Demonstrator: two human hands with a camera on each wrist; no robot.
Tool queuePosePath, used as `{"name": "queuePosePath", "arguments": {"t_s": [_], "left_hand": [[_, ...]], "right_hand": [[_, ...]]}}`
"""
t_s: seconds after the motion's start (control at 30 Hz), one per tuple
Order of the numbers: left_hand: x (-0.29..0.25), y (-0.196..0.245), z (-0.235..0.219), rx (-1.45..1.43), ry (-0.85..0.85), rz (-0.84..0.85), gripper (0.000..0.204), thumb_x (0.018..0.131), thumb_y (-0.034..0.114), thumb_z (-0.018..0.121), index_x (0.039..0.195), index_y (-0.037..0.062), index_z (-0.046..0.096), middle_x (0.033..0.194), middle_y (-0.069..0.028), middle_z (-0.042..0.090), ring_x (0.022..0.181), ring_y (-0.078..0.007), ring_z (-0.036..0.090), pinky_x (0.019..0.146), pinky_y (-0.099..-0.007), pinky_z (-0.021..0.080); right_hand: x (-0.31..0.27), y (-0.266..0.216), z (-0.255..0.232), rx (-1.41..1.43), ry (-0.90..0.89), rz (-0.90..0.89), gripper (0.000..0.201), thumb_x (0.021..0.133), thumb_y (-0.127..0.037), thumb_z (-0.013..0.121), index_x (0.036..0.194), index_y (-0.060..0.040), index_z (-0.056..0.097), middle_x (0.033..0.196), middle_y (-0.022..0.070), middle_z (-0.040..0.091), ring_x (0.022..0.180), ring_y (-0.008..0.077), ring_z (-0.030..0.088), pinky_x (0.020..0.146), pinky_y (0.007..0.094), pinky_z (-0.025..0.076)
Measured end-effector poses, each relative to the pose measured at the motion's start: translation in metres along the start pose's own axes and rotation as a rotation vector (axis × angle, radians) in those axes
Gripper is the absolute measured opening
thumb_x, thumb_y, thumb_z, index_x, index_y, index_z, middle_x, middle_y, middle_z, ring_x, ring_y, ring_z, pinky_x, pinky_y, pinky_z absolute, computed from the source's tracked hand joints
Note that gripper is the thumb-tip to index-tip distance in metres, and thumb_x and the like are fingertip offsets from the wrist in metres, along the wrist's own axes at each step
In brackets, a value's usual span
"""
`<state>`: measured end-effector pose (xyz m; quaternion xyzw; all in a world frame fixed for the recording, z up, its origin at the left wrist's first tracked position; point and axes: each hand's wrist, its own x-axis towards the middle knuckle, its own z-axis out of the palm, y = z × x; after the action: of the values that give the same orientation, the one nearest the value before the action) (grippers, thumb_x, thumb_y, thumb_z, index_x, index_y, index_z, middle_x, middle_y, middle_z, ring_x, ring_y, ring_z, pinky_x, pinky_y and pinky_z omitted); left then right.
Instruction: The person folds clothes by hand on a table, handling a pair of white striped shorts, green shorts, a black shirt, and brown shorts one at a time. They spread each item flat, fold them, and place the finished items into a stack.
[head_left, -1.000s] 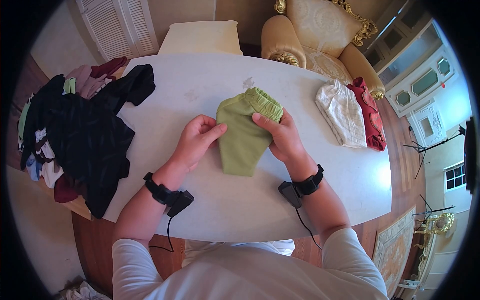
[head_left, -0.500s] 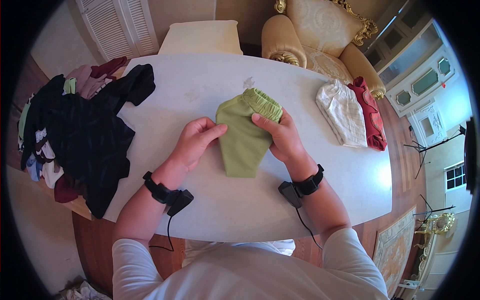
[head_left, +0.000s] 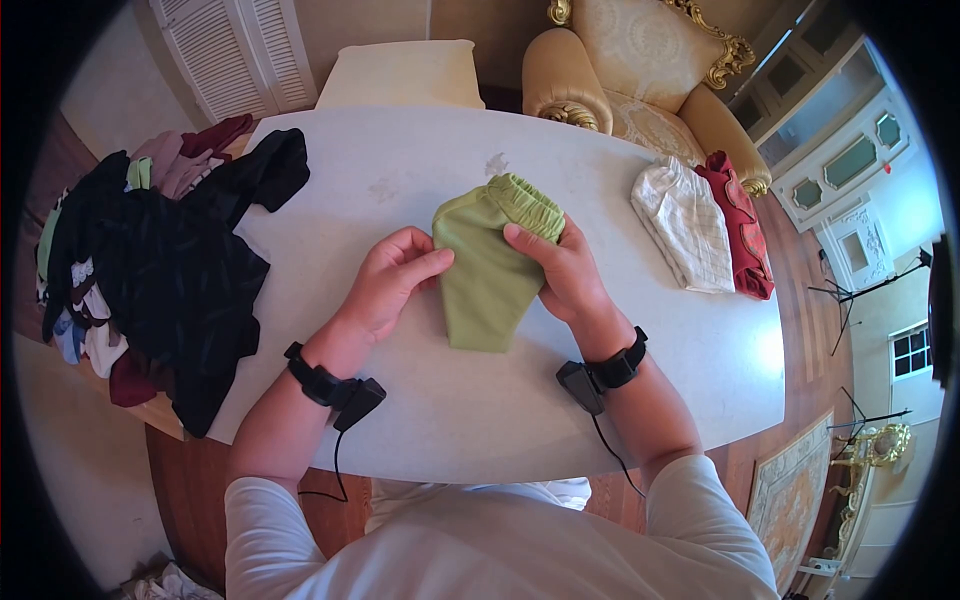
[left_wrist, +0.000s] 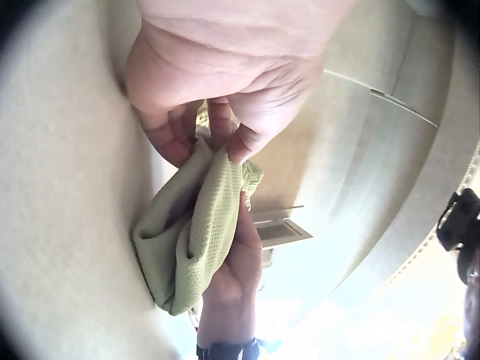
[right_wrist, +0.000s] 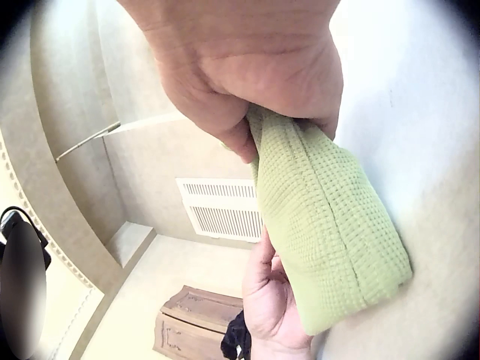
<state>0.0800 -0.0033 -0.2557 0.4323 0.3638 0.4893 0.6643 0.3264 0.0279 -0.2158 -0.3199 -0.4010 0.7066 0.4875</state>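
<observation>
A pair of light green pants (head_left: 487, 275) with a gathered elastic waistband is folded into a narrow bundle over the middle of the table. My left hand (head_left: 393, 283) pinches its left edge between thumb and fingers. On the other side, my right hand (head_left: 573, 272) grips the pants just below the waistband, thumb on top. The left wrist view shows the folded layers of the green fabric (left_wrist: 202, 225) hanging from the left fingers, with a loop at the lower end. In the right wrist view the waffle-textured cloth (right_wrist: 322, 217) extends down from the right hand.
A heap of clothes with a large black garment (head_left: 150, 270) covers the left end of the white table (head_left: 480, 430). Folded white checked pants (head_left: 683, 225) and a folded red garment (head_left: 738, 230) lie side by side at the right. Beyond the table stands a gold armchair (head_left: 650, 60).
The lower end of the green pants shifts slightly down, then back up. Both hands keep their hold in nearly the same place.
</observation>
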Motion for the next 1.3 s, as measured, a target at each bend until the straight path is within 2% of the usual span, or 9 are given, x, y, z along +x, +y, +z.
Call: {"name": "queuePosePath", "arguments": {"t_s": [0.37,0.57,0.67,0.8,0.87,0.97,1.07,1.17,1.3], "left_hand": [[-0.007,0.016,0.021,0.008,-0.003,0.008,0.021,0.100,0.020,0.076,0.113,0.0052,0.068,0.106,-0.0020,0.073,0.098,-0.0089,0.065,0.089,-0.0275,0.050],[-0.002,0.004,0.009,0.058,-0.002,-0.008,0.016,0.100,0.019,0.076,0.095,0.0069,0.066,0.095,0.0016,0.069,0.089,-0.0058,0.059,0.083,-0.0252,0.048],[0.001,-0.002,0.003,0.019,0.027,0.019,0.017,0.100,0.016,0.076,0.092,0.0082,0.063,0.091,0.0020,0.066,0.086,-0.0049,0.057,0.079,-0.0241,0.047],[0.002,-0.005,0.001,-0.024,0.059,0.016,0.017,0.100,0.010,0.073,0.108,0.0055,0.058,0.100,-0.0048,0.070,0.093,-0.0094,0.064,0.083,-0.0270,0.052],[-0.002,0.004,0.011,-0.067,0.114,-0.021,0.025,0.101,0.007,0.072,0.120,0.0033,0.055,0.106,-0.0089,0.072,0.099,-0.0127,0.068,0.087,-0.0296,0.055],[-0.002,0.005,0.011,-0.042,0.084,-0.014,0.041,0.102,0.006,0.069,0.137,0.0001,0.048,0.116,-0.0137,0.072,0.107,-0.0177,0.070,0.094,-0.0343,0.057],[-0.005,0.010,0.014,-0.043,0.062,-0.033,0.050,0.103,0.009,0.068,0.147,-0.0013,0.046,0.119,-0.0130,0.073,0.108,-0.0173,0.070,0.096,-0.0342,0.057],[-0.003,0.011,0.003,0.036,-0.104,-0.118,0.048,0.104,0.012,0.067,0.147,-0.0004,0.049,0.120,-0.0111,0.073,0.110,-0.0165,0.070,0.099,-0.0344,0.057],[-0.006,0.016,0.009,0.047,-0.206,-0.246,0.045,0.103,0.016,0.069,0.143,0.0013,0.055,0.117,-0.0083,0.074,0.107,-0.0147,0.070,0.095,-0.0325,0.056]], "right_hand": [[-0.001,-0.001,0.002,0.010,-0.022,-0.001,0.046,0.097,-0.006,0.077,0.137,-0.0004,0.054,0.128,0.0110,0.069,0.116,0.0213,0.069,0.100,0.0384,0.058],[-0.003,-0.001,0.005,-0.006,-0.023,0.006,0.046,0.096,-0.005,0.077,0.135,-0.0002,0.054,0.126,0.0106,0.070,0.113,0.0207,0.070,0.098,0.0382,0.059],[-0.001,-0.001,0.003,0.008,-0.014,-0.006,0.045,0.096,-0.005,0.077,0.134,-0.0001,0.054,0.125,0.0107,0.070,0.113,0.0208,0.070,0.097,0.0382,0.060],[-0.002,-0.002,0.004,0.030,-0.022,-0.001,0.045,0.096,-0.004,0.077,0.134,-0.0001,0.053,0.125,0.0108,0.069,0.112,0.0213,0.070,0.097,0.0384,0.060],[-0.002,-0.002,0.004,0.026,0.004,0.006,0.045,0.096,-0.005,0.077,0.134,-0.0001,0.054,0.124,0.0108,0.069,0.113,0.0213,0.070,0.097,0.0387,0.060],[-0.002,-0.005,0.003,0.021,0.009,0.010,0.045,0.097,-0.010,0.078,0.134,0.0001,0.054,0.123,0.0106,0.070,0.113,0.0210,0.069,0.097,0.0383,0.059],[-0.001,-0.010,-0.004,-0.024,0.016,0.056,0.046,0.098,-0.019,0.078,0.133,0.0005,0.056,0.121,0.0099,0.069,0.113,0.0199,0.069,0.096,0.0362,0.058],[0.000,-0.028,-0.016,-0.102,-0.040,0.182,0.049,0.099,-0.027,0.077,0.134,0.0010,0.058,0.121,0.0095,0.070,0.113,0.0184,0.068,0.096,0.0337,0.057],[0.002,-0.043,-0.038,-0.257,-0.154,0.301,0.053,0.100,-0.034,0.077,0.136,0.0017,0.062,0.123,0.0098,0.070,0.113,0.0166,0.068,0.095,0.0323,0.056]]}}
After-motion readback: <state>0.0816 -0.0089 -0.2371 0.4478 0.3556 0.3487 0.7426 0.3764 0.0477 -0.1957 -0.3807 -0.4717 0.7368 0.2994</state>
